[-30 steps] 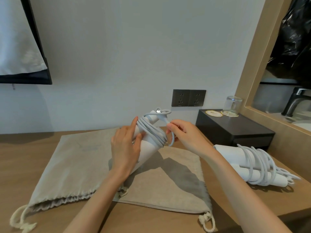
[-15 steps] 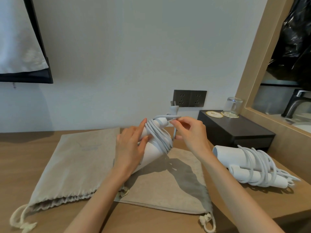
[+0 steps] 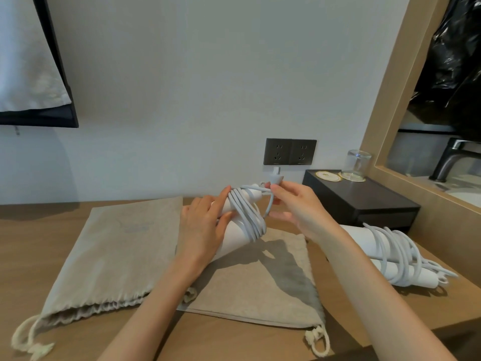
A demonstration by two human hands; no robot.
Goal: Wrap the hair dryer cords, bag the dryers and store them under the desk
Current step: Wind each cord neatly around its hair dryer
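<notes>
Hands [image 3: 203,227] [image 3: 299,209] clamped the second hair dryer [image 3: 235,235] above two empty drawstring bags [image 3: 109,256], tucking its plug [image 3: 276,178]; the first wrapped dryer [image 3: 385,254] lay rightward. Bagging and storage remained.

No text can be read; the left cloth bag [image 3: 112,246] bears only a faint, illegible mark.

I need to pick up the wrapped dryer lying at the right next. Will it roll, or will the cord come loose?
The second dryer looks rounded, so it may roll if nudged. Its cord sits in loose loops, with one trailing onto the desk, so it could slip off unless gripped over the coils. It probably feels rigid underneath.
</notes>
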